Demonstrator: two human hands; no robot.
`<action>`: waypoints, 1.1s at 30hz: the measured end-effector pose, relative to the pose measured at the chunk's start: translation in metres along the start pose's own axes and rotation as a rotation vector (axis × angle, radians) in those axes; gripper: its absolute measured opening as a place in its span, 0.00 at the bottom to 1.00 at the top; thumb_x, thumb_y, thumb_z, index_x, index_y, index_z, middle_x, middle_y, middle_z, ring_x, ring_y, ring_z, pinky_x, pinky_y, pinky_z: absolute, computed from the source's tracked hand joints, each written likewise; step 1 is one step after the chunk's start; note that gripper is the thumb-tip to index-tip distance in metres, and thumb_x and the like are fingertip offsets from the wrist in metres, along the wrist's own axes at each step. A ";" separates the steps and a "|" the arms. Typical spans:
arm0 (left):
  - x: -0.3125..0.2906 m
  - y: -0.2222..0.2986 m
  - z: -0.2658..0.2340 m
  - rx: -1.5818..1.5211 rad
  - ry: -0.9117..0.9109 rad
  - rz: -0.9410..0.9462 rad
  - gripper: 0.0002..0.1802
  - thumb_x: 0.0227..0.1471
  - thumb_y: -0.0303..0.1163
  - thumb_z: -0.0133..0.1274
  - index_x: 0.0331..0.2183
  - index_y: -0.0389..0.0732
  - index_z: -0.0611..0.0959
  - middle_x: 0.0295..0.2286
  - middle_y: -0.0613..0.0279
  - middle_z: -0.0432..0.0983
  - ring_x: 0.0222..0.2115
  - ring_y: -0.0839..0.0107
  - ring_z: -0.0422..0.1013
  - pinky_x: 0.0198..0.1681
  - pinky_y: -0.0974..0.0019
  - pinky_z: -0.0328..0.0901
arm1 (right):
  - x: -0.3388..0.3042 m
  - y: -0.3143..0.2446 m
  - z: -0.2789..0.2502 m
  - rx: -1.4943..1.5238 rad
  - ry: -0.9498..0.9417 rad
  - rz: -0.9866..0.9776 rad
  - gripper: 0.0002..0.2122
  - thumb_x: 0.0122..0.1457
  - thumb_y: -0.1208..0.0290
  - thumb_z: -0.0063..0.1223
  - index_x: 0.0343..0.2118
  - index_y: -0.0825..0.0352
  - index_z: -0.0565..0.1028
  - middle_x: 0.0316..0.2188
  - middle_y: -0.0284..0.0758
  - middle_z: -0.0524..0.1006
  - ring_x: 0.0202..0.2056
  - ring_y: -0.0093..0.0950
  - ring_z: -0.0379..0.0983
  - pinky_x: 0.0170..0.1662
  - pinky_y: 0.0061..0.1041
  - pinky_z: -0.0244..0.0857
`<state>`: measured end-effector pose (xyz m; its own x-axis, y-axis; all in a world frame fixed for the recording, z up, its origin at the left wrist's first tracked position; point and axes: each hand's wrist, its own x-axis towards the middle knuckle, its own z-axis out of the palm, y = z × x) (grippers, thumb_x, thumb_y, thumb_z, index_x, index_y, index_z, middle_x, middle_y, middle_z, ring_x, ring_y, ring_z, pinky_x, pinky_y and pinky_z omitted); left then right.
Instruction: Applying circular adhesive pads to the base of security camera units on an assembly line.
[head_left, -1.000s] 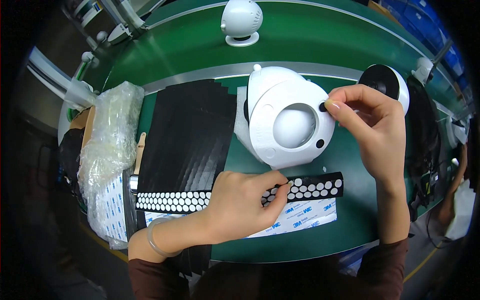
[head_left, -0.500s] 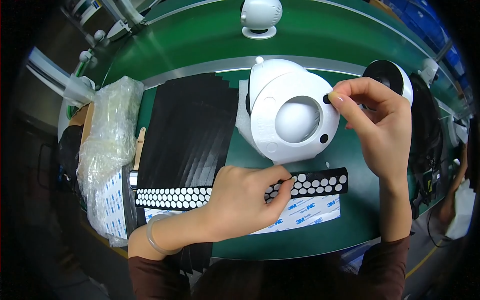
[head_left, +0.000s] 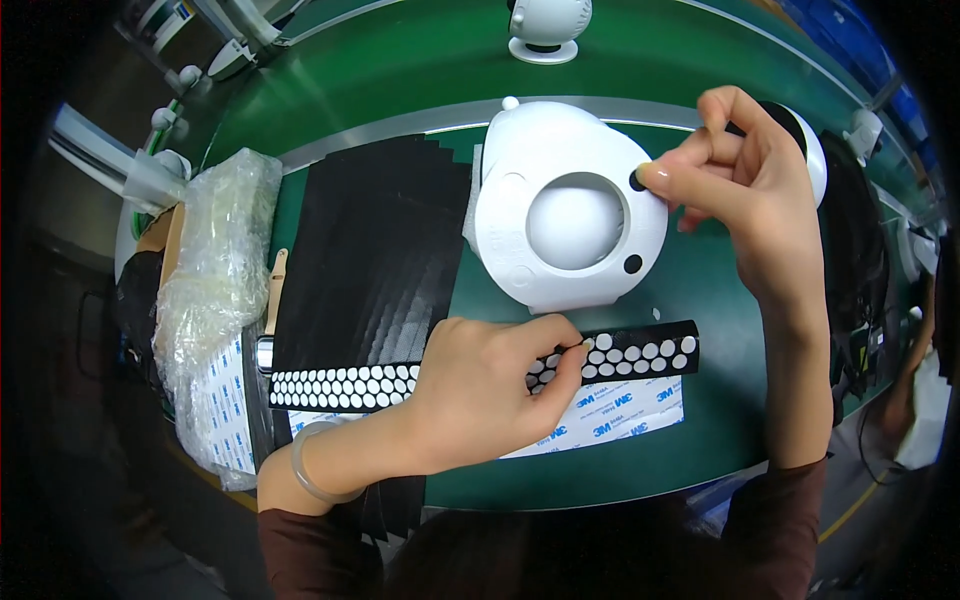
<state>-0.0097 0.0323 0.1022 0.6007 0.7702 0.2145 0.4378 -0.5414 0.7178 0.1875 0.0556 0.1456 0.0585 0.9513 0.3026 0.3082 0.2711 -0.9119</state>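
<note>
A white rounded device point(head_left: 560, 125) lies on the bench with its ring-shaped base point(head_left: 505, 230) facing me. Two black round pads sit on the base's right side; the lower pad point(head_left: 632, 264) is uncovered. With its thumb on the upper pad point(head_left: 636, 181), my right hand point(head_left: 765, 200) has its index finger raised and apart, so it is open. My left hand point(head_left: 500, 390) pinches the upper edge of a black strip of adhesive pads point(head_left: 640, 352), which carries rows of white-faced dots. The left palm and fingers hide the strip's middle.
Black sheets point(head_left: 370, 240) lie stacked on the left beside a bubble-wrapped bundle point(head_left: 220, 240). Printed white backing paper point(head_left: 630, 410) is under the strip. Another white device point(head_left: 550, 25) stands at the back; a black-and-white one point(head_left: 805, 140) is behind my right hand.
My right index finger has lifted away from the thumb, which stays at the upper pad. The device sits slightly further left and higher in view; my left hand keeps its pinch.
</note>
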 end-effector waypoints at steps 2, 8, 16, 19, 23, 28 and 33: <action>-0.001 0.001 -0.001 0.007 0.000 0.007 0.03 0.39 0.24 0.55 0.22 0.35 0.79 0.17 0.57 0.74 0.16 0.70 0.73 0.19 0.74 0.65 | 0.001 -0.007 0.000 -0.027 -0.049 0.103 0.14 0.45 0.76 0.56 0.33 0.68 0.64 0.21 0.33 0.75 0.23 0.17 0.71 0.23 0.11 0.60; -0.003 0.003 -0.004 -0.005 -0.006 0.000 0.03 0.38 0.24 0.55 0.21 0.35 0.79 0.17 0.58 0.75 0.17 0.71 0.73 0.20 0.74 0.66 | -0.035 -0.022 -0.017 -0.442 -0.020 -0.239 0.06 0.49 0.79 0.49 0.31 0.72 0.72 0.29 0.36 0.75 0.32 0.22 0.71 0.35 0.17 0.64; -0.003 0.008 -0.007 -0.035 -0.015 -0.017 0.04 0.38 0.23 0.54 0.24 0.35 0.79 0.18 0.59 0.75 0.18 0.71 0.73 0.22 0.75 0.66 | -0.059 -0.001 -0.008 -0.355 -0.073 0.007 0.09 0.42 0.76 0.58 0.28 0.70 0.75 0.22 0.35 0.75 0.25 0.24 0.71 0.29 0.20 0.63; -0.002 0.009 -0.008 -0.054 -0.014 0.022 0.05 0.39 0.23 0.54 0.25 0.35 0.80 0.19 0.58 0.75 0.18 0.70 0.73 0.22 0.75 0.66 | -0.057 -0.004 -0.014 -0.140 -0.405 0.278 0.08 0.44 0.75 0.57 0.29 0.70 0.76 0.22 0.33 0.76 0.25 0.20 0.71 0.28 0.17 0.62; -0.003 0.009 -0.006 -0.036 -0.046 0.054 0.06 0.39 0.23 0.54 0.26 0.35 0.80 0.20 0.57 0.76 0.18 0.71 0.74 0.22 0.75 0.66 | -0.065 0.004 -0.008 -0.175 -0.407 0.080 0.07 0.42 0.77 0.57 0.28 0.68 0.76 0.21 0.35 0.75 0.24 0.26 0.71 0.27 0.21 0.63; -0.003 0.010 -0.006 -0.024 -0.024 0.038 0.07 0.39 0.23 0.55 0.27 0.35 0.80 0.19 0.57 0.76 0.18 0.73 0.73 0.21 0.76 0.66 | -0.073 0.006 0.001 -0.557 -0.206 -0.421 0.11 0.35 0.79 0.57 0.26 0.65 0.76 0.25 0.32 0.72 0.24 0.29 0.70 0.25 0.23 0.64; -0.003 0.009 -0.003 -0.135 -0.041 0.009 0.04 0.39 0.23 0.55 0.24 0.35 0.80 0.14 0.60 0.73 0.12 0.76 0.69 0.15 0.76 0.61 | -0.078 0.004 0.002 -0.538 -0.219 -0.452 0.10 0.34 0.81 0.57 0.24 0.66 0.76 0.25 0.34 0.74 0.26 0.29 0.70 0.27 0.22 0.64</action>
<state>-0.0095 0.0262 0.1101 0.6320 0.7497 0.1963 0.3396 -0.4956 0.7994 0.1821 -0.0170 0.1177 -0.3582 0.7865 0.5030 0.6838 0.5879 -0.4323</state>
